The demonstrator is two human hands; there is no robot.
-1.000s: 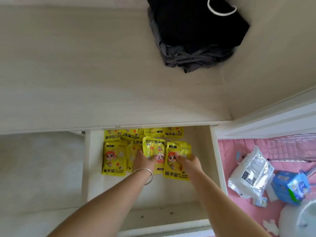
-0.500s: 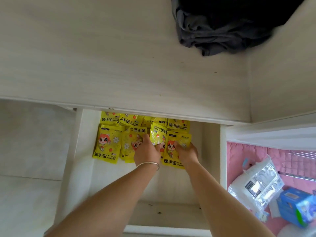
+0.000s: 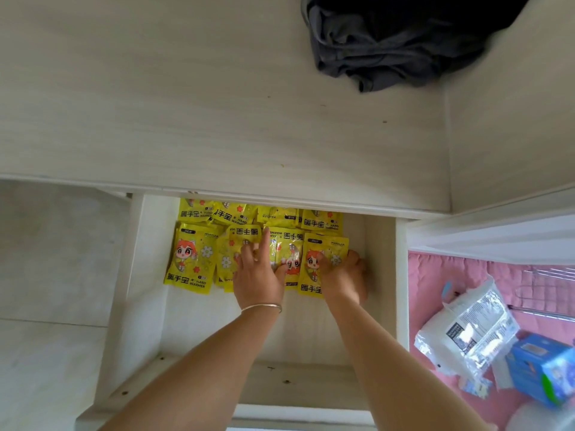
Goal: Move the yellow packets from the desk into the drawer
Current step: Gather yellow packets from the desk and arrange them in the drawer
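Observation:
Several yellow hand-warmer packets (image 3: 190, 259) lie in two rows at the back of the open white drawer (image 3: 146, 290), partly under the desk edge. My left hand (image 3: 258, 275), with a thin bangle on the wrist, rests flat on the middle packets, fingers spread and one finger pointing away. My right hand (image 3: 343, 275) presses on the rightmost front packet (image 3: 323, 253), thumb on its face and fingers at its right edge. The pale desk top (image 3: 186, 104) shows no yellow packets.
A dark crumpled garment (image 3: 389, 42) lies at the far right of the desk. To the right of the drawer, a pink surface (image 3: 435, 290) holds a white plastic pouch (image 3: 466, 334) and a blue box (image 3: 541, 368).
Both hands stayed on the front row of packets and pushed them slightly further back. The camera moved closer and tilted down, so the garment shifted up and right.

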